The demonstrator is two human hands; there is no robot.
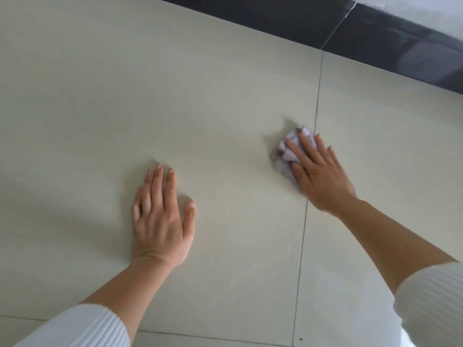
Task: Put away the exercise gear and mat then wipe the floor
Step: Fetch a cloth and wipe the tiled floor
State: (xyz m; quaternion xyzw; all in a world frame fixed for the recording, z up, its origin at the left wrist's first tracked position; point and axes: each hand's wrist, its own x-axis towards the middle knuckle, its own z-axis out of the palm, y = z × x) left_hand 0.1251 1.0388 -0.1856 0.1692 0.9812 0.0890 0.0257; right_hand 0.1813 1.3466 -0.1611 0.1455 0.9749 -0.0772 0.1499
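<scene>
Head view: person leans over a pale tiled floor [100,96], both hands down on it.
Cloth: pale lilac rag [285,151], bunched into a wad, lying on the floor just L of a grout line [316,116] that runs from the far skirting toward the person.
R hand [320,179]: on top of the rag, fingers straight and spread, pressing it flat to the tile; not curled round it. Rag pokes out past the fingertips and on the thumb side.
L hand [160,221]: flat on bare tile, fingers straight and close together, thumb out; holds nothing. Looks like a prop for body weight.
Key relation: rag is under the R hand, up and to the R of the L hand, well apart from it. R arm is the working one by far.
Axis: wad too crumpled for a clean long axis; R forearm points up-left across the grout line.
Step (my read): floor wipe in progress; no mat or exercise gear in view, so prob. already stowed, can't confirm.
Next (guess): sweep the rag sideways over the big tile btwn the hands.
Other: dark skirting [275,23] along the far edge; white ribbed sleeves [82,326] pushed up both forearms.
</scene>
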